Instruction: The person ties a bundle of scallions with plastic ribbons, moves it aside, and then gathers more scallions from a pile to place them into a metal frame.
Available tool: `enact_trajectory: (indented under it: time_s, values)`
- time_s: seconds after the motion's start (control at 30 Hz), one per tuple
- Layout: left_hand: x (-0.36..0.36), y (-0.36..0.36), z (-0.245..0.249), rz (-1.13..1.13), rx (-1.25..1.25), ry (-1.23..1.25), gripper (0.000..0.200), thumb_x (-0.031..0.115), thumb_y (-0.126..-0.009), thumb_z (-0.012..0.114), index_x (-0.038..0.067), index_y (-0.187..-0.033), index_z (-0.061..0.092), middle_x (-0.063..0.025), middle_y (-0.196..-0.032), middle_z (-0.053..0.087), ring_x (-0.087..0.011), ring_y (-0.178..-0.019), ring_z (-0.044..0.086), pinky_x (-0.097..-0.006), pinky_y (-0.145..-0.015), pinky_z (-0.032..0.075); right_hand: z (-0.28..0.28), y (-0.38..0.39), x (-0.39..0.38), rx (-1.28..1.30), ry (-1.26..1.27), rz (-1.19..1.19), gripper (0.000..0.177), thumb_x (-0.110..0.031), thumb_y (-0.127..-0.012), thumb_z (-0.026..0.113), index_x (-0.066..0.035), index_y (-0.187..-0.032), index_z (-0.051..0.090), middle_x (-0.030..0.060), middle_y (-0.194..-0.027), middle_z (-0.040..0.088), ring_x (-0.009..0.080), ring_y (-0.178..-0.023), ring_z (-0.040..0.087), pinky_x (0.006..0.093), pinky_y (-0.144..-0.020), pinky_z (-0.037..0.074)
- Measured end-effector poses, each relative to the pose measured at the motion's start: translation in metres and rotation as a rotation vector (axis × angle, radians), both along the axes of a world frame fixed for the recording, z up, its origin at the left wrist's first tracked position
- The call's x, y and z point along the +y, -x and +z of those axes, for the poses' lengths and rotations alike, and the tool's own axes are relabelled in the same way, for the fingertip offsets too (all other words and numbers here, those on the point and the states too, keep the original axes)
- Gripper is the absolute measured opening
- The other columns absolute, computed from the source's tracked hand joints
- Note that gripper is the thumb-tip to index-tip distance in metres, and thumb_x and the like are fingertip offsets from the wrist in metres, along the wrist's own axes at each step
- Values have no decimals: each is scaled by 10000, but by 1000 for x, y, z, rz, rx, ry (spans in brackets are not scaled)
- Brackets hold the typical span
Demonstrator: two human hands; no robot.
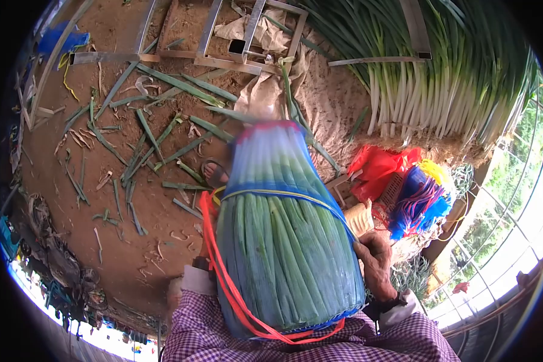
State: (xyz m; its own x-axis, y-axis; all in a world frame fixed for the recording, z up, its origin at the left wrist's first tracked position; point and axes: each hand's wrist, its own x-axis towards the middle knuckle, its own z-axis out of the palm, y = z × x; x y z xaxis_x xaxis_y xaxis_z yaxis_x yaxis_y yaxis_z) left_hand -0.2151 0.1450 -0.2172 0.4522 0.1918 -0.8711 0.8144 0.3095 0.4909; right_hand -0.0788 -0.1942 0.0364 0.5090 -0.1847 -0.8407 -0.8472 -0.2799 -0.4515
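A large bundle of green onions [283, 253] in a thin blue net bag leans toward me over my lap, leaf ends nearest me. Around its middle runs a yellow-and-blue cord [277, 192]. A red strap [218, 259] hangs down its left side and curves under the near end. My right hand [377, 262] is closed at the bundle's right edge, thumb and fingers pinching the bag and cord. Of my left arm only the sleeve cuff [197, 280] shows clearly beside the bundle; the bundle and strap hide my left fingers. The far end of the bag is blurred.
Loose green onions [428, 90] are stacked upper right in a metal frame [416, 30]. Below them lie red plastic [380, 169] and a bunch of blue and yellow netting [425, 199]. Leaf scraps [145, 142] litter the dirt floor. A wire fence [495, 253] stands right.
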Motion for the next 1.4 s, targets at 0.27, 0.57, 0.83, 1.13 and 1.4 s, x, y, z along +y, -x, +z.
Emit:
enact_trajectory:
  time_s: [0.27,0.57,0.83,1.13,1.4]
  values:
    - [4,33,78,-108,25,-45,353,310,-1020,517,17,-1179,633,-57,-1026,678,-134,-895,631,-291,-786,509,-20,0,-12,-77,18,117,96,-60,-928,657,8,-980,614,23,-859,629,102,-780,584,254,-714,486]
    - [-26,41,266,344,231,72,401,332,-1032,529,-21,-1197,623,-51,-1032,674,-113,-896,620,-280,-774,504,-16,1,-6,-167,87,192,84,-71,-933,653,5,-941,616,-2,-827,601,73,-756,544,229,-701,455]
    - [-43,59,247,326,170,-35,307,319,-1048,502,32,-969,579,-10,-864,602,-67,-757,543,-261,-659,464,81,56,-24,-265,191,165,117,-59,-867,713,5,-890,618,58,-801,634,120,-770,585,285,-716,477]
    - [-56,76,249,80,125,-307,380,379,-1008,539,27,-868,567,-39,-798,602,-110,-726,535,-303,-628,449,91,48,-23,-398,301,447,94,-36,-894,662,3,-905,577,114,-803,602,227,-754,605,335,-715,483]
    - [-66,126,213,127,108,-391,454,439,-1018,529,13,-926,656,-34,-821,663,-114,-710,576,-313,-616,472,72,37,-27,-354,288,359,179,-165,-953,623,2,-909,577,138,-783,605,242,-700,571,366,-650,455]
